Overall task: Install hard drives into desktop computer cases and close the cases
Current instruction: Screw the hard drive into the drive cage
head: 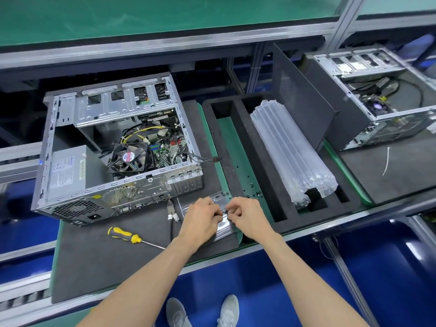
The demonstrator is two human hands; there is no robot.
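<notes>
Bare forearms, grey knit sneakers (203, 311)

floor (271, 279): glossy blue, near | workbench frame (165, 36): grey aluminium, far | shelf top (118, 15): green, far | light: even, bright

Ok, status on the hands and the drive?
Both hands, left and right, on silver drive bracket, pinching. Screwdriver idle. Open case waiting, unobstructed.

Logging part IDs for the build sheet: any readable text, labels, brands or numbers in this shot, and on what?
None can be read.
Power supply label: printed lines and a brand word, too blurred.
Fan hub sticker: red and white, print too small.
Yellow warning sticker on the case rear: unreadable.
</notes>
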